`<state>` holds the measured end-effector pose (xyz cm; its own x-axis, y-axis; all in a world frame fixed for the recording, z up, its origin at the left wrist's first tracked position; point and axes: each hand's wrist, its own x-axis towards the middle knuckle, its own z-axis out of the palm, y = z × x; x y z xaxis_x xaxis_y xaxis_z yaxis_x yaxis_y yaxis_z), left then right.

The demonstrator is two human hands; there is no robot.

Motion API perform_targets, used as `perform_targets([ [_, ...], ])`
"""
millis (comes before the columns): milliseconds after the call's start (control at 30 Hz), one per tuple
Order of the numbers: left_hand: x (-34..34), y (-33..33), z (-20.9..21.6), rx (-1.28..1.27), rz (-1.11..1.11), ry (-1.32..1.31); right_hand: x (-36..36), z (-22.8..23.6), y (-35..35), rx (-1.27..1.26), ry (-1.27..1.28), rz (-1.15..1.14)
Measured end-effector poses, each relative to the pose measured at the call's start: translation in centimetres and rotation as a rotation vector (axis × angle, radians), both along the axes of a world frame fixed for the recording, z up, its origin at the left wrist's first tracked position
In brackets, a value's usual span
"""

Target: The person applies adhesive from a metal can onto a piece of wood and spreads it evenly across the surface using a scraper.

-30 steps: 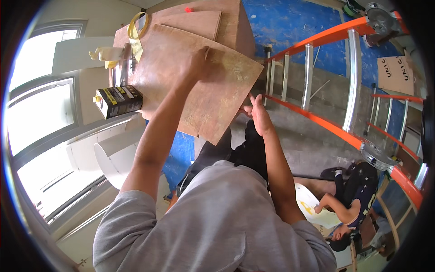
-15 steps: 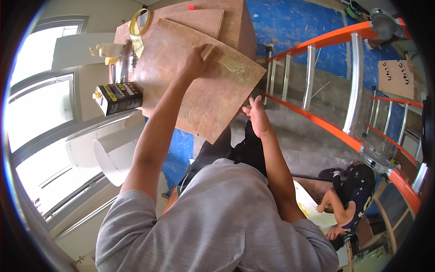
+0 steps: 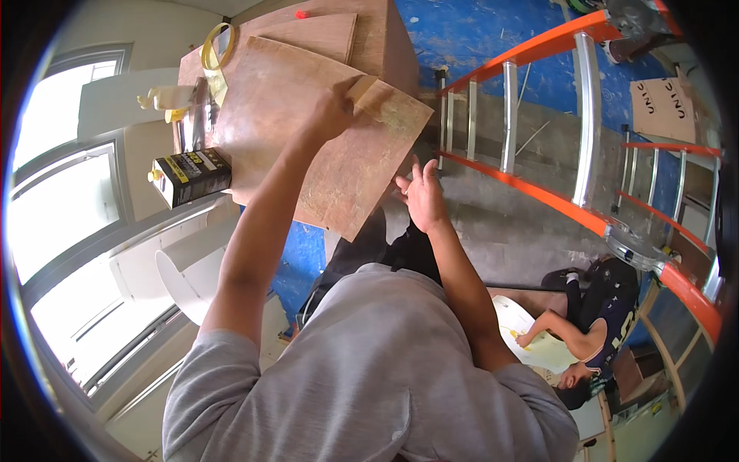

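Note:
A square reddish-brown plywood board [image 3: 350, 181] lies at an angle on a wooden box-like work surface [image 3: 389, 58]. My left hand [image 3: 332, 114] is closed round a small flat tan spreader [image 3: 363, 87], its edge against the upper right part of the board. Beside it a thin yellowish smear of what looks like glue [image 3: 396, 119] marks the wood. My right hand [image 3: 425, 199] hangs just off the board's right edge, fingers spread and holding nothing. I cannot tell whether its fingertips touch the edge.
A black and yellow metal can [image 3: 192, 175] stands left of the board, near a yellow tape roll [image 3: 218, 48] and a pale plastic bottle [image 3: 169, 98]. An orange ladder [image 3: 531, 189] lies on the right. At the lower right a co-worker [image 3: 593, 327] bends over a white sheet [image 3: 550, 346].
The spreader has moved down and right over the glue, shortening the yellow streak and widening the smear. My right hand's fingers have spread a little. The co-worker's arm has shifted over the sheet.

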<state>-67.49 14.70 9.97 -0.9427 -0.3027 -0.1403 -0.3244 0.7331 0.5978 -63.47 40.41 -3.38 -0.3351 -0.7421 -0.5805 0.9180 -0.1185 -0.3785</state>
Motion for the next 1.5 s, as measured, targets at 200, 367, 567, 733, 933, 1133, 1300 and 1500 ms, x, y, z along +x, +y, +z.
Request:
perform_targets([
  [200,2.6,9.3,0.8,-0.253,-0.234,-0.298,-0.1,1.9,-0.1,-0.002,-0.07,-0.068],
  [367,8.7,5.6,2.8,-0.178,-0.404,-0.315,-0.3,2.2,-0.2,-0.021,-0.067,-0.061],
  [567,-0.4,1.4,0.5,-0.264,-0.469,-0.006,-0.2,1.3,0.2,-0.041,-0.024,-0.021],
  [733,-0.1,4.1,0.7,-0.218,-0.559,-0.189,-0.6,1.6,0.1,-0.116,-0.024,-0.006],
  [933,5.8,4.1,1.5,-0.138,-0.563,-0.374,0.2,3.1,-0.7,-0.059,-0.045,-0.029],
  [1133,14.6,5.9,3.3,-0.126,-0.555,-0.426,1.3,3.1,-0.8,-0.093,-0.082,-0.048],
  [1300,15.3,4.1,4.2,0.04,-0.274,-0.231,1.2,0.3,-0.3,-0.06,-0.071,0.017],
  [1500,5.2,6.9,1.9,-0.188,-0.386,-0.196,-0.9,1.4,-0.4,-0.063,0.046,-0.001],
])
